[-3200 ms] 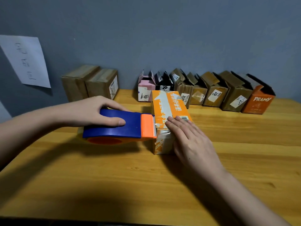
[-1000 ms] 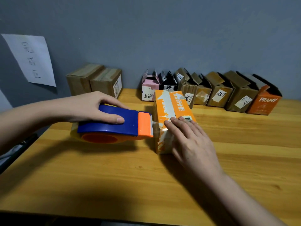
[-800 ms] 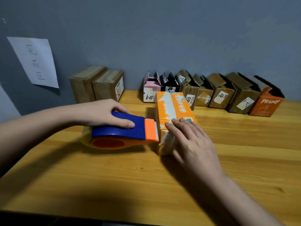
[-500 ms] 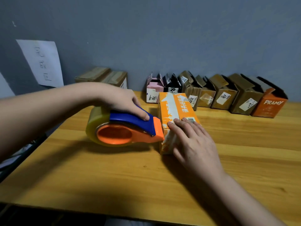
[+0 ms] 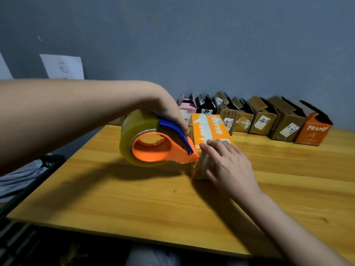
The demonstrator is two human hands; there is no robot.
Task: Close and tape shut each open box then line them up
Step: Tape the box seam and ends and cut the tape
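An orange and white box (image 5: pixel 206 129) lies closed in the middle of the wooden table (image 5: pixel 134 198), clear tape running along its top and down its near end. My left hand (image 5: pixel 165 110) grips a blue and orange tape dispenser (image 5: pixel 155 144) with a roll of clear tape. The dispenser is tilted up on edge, its cutter tip against the box's near left top corner. My right hand (image 5: pixel 228 166) lies over the near end of the box, fingers flat on the tape there.
A row of several open boxes stands along the wall: pink (image 5: pixel 187 107), black (image 5: pixel 205 106), brown ones (image 5: pixel 263 118) and an orange PRAMY box (image 5: pixel 313 129). A paper sheet (image 5: pixel 63 67) hangs on the wall. Dark clutter (image 5: pixel 28 175) lies beyond the table's left edge.
My left hand has rolled the dispenser from lying flat to standing on edge and lifted it, tip still at the box. The two taped brown boxes at the left are now hidden behind my arm.
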